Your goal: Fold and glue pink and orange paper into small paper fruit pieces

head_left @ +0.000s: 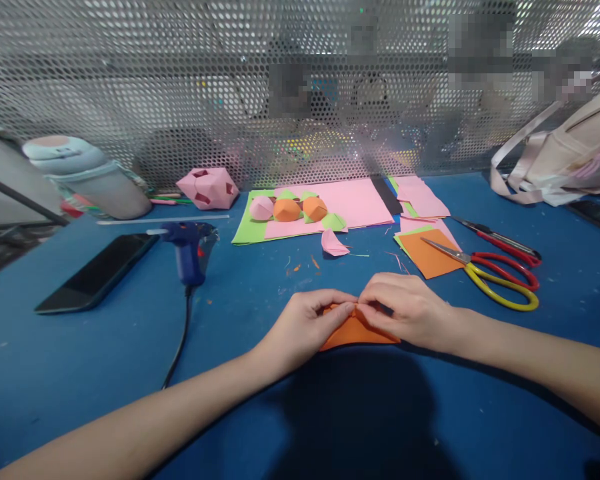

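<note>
A folded piece of orange paper (357, 332) lies on the blue table in front of me, its wide edge towards me. My left hand (307, 328) pinches its upper left part between thumb and fingers. Close beside it, my right hand (405, 307) grips the paper's top from the right, fingers curled. The two sets of fingertips almost meet at the peak and hide part of the fold. Past my right hand lie scissors (503, 280) with red and yellow handles, their blades over a stack of orange paper squares (433, 259).
A blue glue gun (187, 250) with a cord and a black phone (97, 273) lie left. Folded paper pieces (286, 210) rest on pink and green sheets (355, 200) behind. A cutter knife (505, 241) and a pale bag (575, 147) are right. Perforated metal panel (180, 87) borders the back.
</note>
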`<state>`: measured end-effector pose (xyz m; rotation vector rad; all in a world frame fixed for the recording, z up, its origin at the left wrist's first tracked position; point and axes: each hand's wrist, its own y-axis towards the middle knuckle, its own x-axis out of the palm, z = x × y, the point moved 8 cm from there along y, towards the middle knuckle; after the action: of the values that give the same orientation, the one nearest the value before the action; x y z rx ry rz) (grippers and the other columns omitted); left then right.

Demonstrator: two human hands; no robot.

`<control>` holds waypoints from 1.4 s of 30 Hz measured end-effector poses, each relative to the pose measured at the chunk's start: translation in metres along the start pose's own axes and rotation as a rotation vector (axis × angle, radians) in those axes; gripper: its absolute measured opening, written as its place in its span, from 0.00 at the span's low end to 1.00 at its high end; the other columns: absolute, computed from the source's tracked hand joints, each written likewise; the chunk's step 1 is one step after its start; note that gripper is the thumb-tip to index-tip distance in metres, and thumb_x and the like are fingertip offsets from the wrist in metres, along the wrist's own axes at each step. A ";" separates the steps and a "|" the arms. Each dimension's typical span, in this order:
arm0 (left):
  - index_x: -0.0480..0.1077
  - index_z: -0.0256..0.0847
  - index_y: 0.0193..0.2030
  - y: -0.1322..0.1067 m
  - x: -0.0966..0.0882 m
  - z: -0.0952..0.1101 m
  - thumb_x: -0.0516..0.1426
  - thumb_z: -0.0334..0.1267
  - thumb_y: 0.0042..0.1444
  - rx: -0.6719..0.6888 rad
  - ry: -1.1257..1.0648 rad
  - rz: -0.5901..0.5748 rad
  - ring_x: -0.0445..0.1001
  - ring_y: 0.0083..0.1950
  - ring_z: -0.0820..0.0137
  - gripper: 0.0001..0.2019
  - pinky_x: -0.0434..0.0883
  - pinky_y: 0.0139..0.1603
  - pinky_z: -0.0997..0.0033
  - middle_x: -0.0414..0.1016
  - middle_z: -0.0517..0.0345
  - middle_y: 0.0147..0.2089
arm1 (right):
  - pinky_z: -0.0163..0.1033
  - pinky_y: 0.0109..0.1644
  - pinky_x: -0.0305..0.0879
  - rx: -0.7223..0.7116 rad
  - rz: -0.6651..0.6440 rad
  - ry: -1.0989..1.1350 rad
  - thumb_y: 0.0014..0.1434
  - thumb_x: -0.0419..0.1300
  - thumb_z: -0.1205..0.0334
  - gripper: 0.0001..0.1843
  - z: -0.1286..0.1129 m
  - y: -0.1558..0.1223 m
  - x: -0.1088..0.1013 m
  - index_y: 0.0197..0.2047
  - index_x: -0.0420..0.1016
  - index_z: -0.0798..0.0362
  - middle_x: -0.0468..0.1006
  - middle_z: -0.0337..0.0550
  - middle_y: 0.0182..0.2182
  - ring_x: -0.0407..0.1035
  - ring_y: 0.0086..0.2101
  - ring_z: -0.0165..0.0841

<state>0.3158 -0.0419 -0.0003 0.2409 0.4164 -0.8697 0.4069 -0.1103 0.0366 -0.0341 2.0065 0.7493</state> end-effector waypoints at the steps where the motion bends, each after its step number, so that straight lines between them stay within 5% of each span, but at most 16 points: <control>1: 0.78 0.39 0.36 0.000 0.000 0.001 0.55 0.40 0.56 0.010 0.010 0.001 0.76 0.37 0.67 0.11 0.71 0.42 0.73 0.81 0.57 0.35 | 0.33 0.32 0.61 -0.011 0.003 -0.012 0.62 0.52 0.67 0.09 -0.001 0.000 0.000 0.31 0.70 0.55 0.73 0.43 0.27 0.66 0.29 0.29; 18: 0.78 0.39 0.34 -0.001 0.001 0.000 0.56 0.36 0.56 0.019 0.033 -0.023 0.76 0.36 0.69 0.09 0.70 0.38 0.76 0.81 0.57 0.34 | 0.35 0.35 0.63 -0.134 -0.064 -0.055 0.63 0.50 0.68 0.10 -0.009 -0.002 0.003 0.34 0.71 0.58 0.73 0.46 0.29 0.66 0.32 0.31; 30: 0.77 0.40 0.33 -0.005 -0.002 0.008 0.56 0.33 0.56 0.149 0.146 0.038 0.75 0.31 0.74 0.07 0.68 0.34 0.80 0.80 0.61 0.31 | 0.36 0.35 0.63 -0.120 0.009 -0.093 0.65 0.49 0.67 0.10 -0.008 -0.005 0.007 0.35 0.69 0.57 0.73 0.47 0.29 0.65 0.31 0.32; 42: 0.77 0.41 0.37 -0.002 -0.012 -0.002 0.58 0.35 0.55 0.087 0.124 0.147 0.76 0.36 0.72 0.07 0.70 0.38 0.78 0.81 0.61 0.36 | 0.35 0.36 0.64 -0.021 0.008 0.040 0.65 0.52 0.64 0.11 0.014 -0.004 0.007 0.35 0.73 0.57 0.75 0.44 0.29 0.67 0.32 0.30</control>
<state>0.3067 -0.0344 0.0028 0.4022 0.4710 -0.7312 0.4153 -0.1042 0.0243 -0.0536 2.0376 0.7808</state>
